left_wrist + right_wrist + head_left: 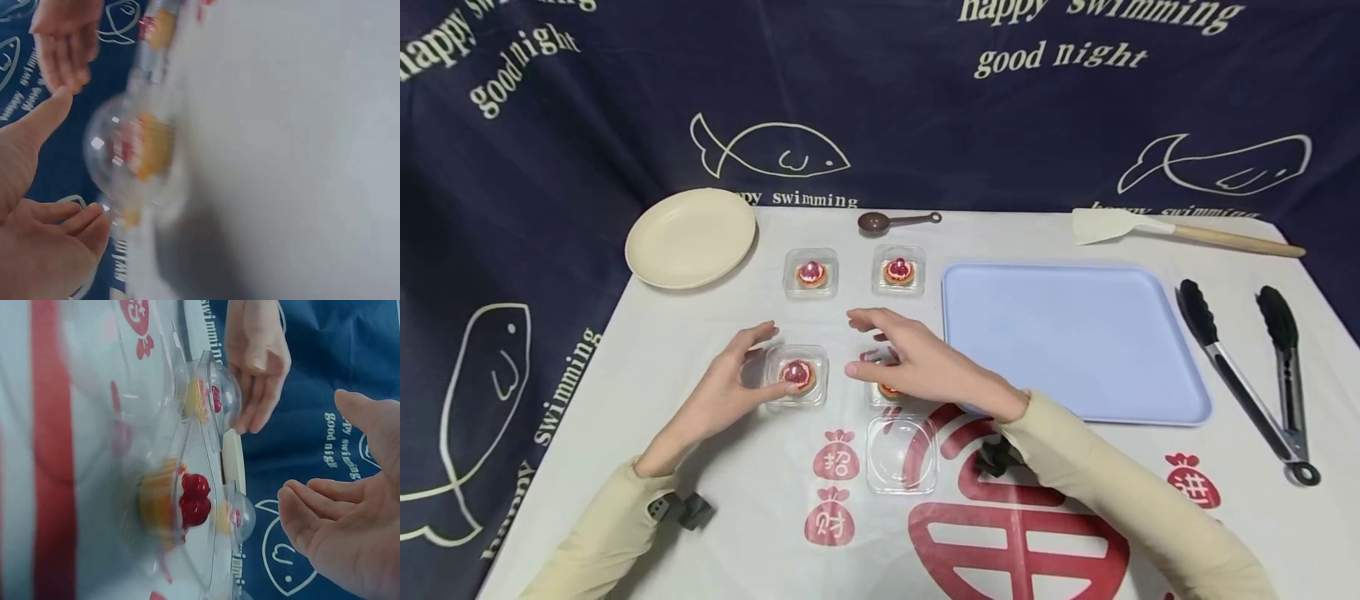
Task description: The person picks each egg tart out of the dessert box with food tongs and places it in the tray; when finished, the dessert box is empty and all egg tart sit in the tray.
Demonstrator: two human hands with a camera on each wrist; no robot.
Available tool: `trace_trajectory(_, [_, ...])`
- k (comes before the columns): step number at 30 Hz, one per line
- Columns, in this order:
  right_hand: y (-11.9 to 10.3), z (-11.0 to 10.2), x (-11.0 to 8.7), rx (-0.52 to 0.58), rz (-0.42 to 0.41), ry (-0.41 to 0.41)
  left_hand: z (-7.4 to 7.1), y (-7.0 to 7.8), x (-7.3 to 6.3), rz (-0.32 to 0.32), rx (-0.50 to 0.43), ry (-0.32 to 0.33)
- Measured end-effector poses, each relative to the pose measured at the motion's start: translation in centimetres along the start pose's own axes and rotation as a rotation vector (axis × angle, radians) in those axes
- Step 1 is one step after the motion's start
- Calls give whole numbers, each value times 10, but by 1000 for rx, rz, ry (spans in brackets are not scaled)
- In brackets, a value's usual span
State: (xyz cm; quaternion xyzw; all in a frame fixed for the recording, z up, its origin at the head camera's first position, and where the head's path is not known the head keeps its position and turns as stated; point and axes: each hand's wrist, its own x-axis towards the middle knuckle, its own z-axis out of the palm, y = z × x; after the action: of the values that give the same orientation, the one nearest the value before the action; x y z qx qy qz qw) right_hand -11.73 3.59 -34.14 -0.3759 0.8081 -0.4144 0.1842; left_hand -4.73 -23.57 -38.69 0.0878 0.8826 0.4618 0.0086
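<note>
My left hand [718,379] hovers beside a domed clear plastic box [797,377] with a small berry tart in it. In the left wrist view that boxed tart [147,147] stands just past the spread thumb and fingers; whether they touch the dome I cannot tell. My right hand [917,354] is held above another tart [889,388], which it partly hides, with thumb and fingers apart and nothing between them. In the right wrist view this red-topped tart [187,500] sits uncovered in its tray. The box's clear lid [902,454] lies folded back toward me.
Two more boxed tarts [811,273] [898,271] stand behind. A cream plate [691,239] lies back left and a brown spoon [876,222] at the back. To the right are a blue tray [1075,342], a spatula [1217,239] and black-tipped tongs [1243,383].
</note>
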Motion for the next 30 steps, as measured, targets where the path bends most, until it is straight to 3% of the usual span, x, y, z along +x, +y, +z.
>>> trace_trajectory(5, [-6, 7, 20, -55, 27, -61, 2, -12, -2, -76, -24, -91])
trace_trajectory(8, [-10, 13, 32, -113, 49, -105, 4, -15, -3, -77, -27, -124])
trace_trajectory(15, [-14, 29, 59, -221, 75, -251, 10, -20, -2, 64, 71, -137])
trace_trajectory(20, [-17, 40, 69, -311, 84, -355, 15, -23, -4, 100, 84, -136])
trace_trajectory(24, [-19, 44, 73, -376, 104, -368, 15, -23, -4, 112, 92, -148])
trace_trajectory(30, [-18, 42, 75, -420, 125, -324, 14, -24, 0, 134, 154, -156])
